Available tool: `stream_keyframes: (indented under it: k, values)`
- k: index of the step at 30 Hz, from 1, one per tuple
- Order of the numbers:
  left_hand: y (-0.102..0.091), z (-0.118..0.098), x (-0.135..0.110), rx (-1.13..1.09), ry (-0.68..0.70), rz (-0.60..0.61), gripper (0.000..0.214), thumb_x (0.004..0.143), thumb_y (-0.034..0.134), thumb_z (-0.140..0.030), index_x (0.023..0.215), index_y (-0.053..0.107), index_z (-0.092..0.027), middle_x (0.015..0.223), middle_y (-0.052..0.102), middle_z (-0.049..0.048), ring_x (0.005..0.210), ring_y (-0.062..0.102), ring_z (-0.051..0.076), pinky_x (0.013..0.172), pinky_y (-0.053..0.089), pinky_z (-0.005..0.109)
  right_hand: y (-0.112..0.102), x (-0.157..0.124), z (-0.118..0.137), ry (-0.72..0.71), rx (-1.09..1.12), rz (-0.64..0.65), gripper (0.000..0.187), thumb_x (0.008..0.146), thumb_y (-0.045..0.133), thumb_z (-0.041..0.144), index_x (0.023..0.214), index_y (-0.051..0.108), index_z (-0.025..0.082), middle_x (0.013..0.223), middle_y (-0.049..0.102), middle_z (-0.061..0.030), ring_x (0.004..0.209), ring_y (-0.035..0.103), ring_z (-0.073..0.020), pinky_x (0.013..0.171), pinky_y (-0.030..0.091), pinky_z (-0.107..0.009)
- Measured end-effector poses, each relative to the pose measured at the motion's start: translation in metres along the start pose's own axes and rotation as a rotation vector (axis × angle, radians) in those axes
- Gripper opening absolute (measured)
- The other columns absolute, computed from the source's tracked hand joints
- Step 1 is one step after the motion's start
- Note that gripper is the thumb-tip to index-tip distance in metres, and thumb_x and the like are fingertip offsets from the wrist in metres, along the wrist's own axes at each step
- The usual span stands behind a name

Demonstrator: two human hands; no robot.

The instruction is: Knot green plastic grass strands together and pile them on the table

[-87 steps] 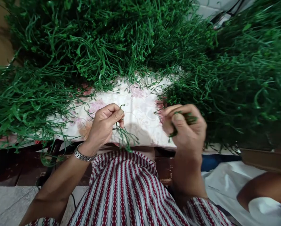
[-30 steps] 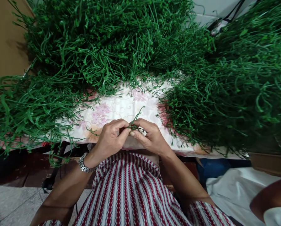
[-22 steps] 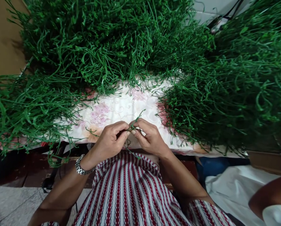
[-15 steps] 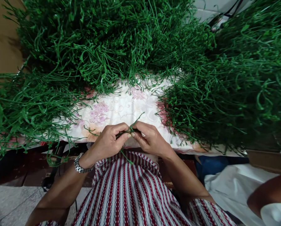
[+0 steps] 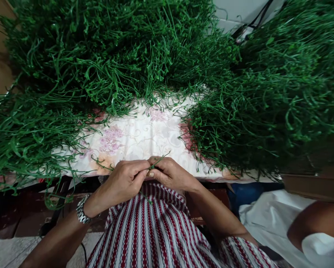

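Note:
Just above my lap, at the table's front edge, my left hand (image 5: 128, 178) and my right hand (image 5: 171, 174) meet with their fingertips pinched together. Between them is a thin green stem (image 5: 161, 158), its tip sticking out up and to the right. A small knot-like joint shows where thumbs and fingers come together. Part of the stem hangs below my hands, and my fingers hide much of the rest. A silver watch is on my left wrist.
Large heaps of green stems (image 5: 105, 56) cover the back, with more piled left (image 5: 30, 130) and right (image 5: 253, 111). A floral tablecloth (image 5: 139, 137) lies beneath. Another person's arm (image 5: 312, 223) is at lower right, near a cardboard box (image 5: 312, 188) and white cloth.
Both hands have dropped slightly toward my lap, still pinching the stem; my left forearm has shifted left. The whole view has moved a little.

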State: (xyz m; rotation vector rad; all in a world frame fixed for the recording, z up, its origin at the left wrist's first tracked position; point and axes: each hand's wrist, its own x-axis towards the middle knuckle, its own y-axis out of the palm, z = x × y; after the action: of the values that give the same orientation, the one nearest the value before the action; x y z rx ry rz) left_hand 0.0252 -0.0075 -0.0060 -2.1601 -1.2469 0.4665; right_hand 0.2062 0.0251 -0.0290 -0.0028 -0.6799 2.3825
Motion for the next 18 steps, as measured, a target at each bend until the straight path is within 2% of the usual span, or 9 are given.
stream_keyframes:
  k: [3,6,8,10,15,18]
  values:
    - [-0.001,0.000,-0.001,0.090,0.077,-0.015,0.021,0.083,0.037,-0.010,0.069,0.052,-0.016,0.061,0.051,-0.0012,0.058,0.048,0.010,0.055,0.034,0.022,-0.003,-0.004,0.006,0.067,-0.058,0.064,0.029,0.095,0.036,0.030,0.077,0.052,0.013,0.070,0.053,-0.0001,0.062,0.050,-0.0073,0.060,0.038,-0.017]
    - [-0.003,0.001,-0.002,0.233,0.193,0.018,0.021,0.076,0.037,-0.003,0.063,0.048,-0.017,0.057,0.048,-0.0024,0.052,0.042,0.009,0.051,0.027,0.024,-0.006,-0.008,0.016,0.155,-0.335,0.137,0.022,0.092,0.041,0.026,0.080,0.054,0.013,0.068,0.057,-0.0016,0.061,0.053,-0.0097,0.057,0.034,-0.020]
    - [-0.004,0.002,-0.002,0.299,0.292,0.085,0.022,0.069,0.036,0.001,0.061,0.046,-0.017,0.055,0.047,-0.0024,0.049,0.039,0.010,0.049,0.023,0.026,-0.008,-0.011,0.021,0.151,-0.501,0.226,0.017,0.088,0.044,0.022,0.078,0.055,0.014,0.066,0.059,-0.0025,0.058,0.053,-0.0108,0.054,0.031,-0.022]
    - [-0.004,0.002,-0.003,0.313,0.392,0.163,0.023,0.063,0.035,0.003,0.060,0.045,-0.018,0.054,0.048,-0.0020,0.049,0.039,0.011,0.048,0.022,0.027,-0.009,-0.013,0.023,0.088,-0.575,0.324,0.014,0.084,0.046,0.016,0.073,0.055,0.014,0.064,0.061,-0.0023,0.055,0.051,-0.0104,0.051,0.028,-0.022]
    - [-0.004,-0.002,-0.002,0.261,0.510,0.379,0.023,0.061,0.038,0.004,0.061,0.044,-0.018,0.055,0.051,-0.0029,0.050,0.043,0.011,0.049,0.025,0.028,-0.014,-0.015,0.020,-0.058,-0.496,0.471,0.009,0.074,0.050,0.011,0.067,0.053,0.016,0.059,0.058,0.0014,0.050,0.045,-0.0080,0.048,0.026,-0.022]
    - [-0.007,-0.006,-0.001,0.189,0.519,0.441,0.023,0.062,0.038,0.004,0.061,0.043,-0.019,0.056,0.051,-0.0035,0.050,0.042,0.010,0.049,0.027,0.028,-0.016,-0.015,0.019,-0.114,-0.403,0.488,0.014,0.077,0.049,0.011,0.064,0.051,0.017,0.057,0.056,0.0025,0.050,0.046,-0.0075,0.049,0.029,-0.021]
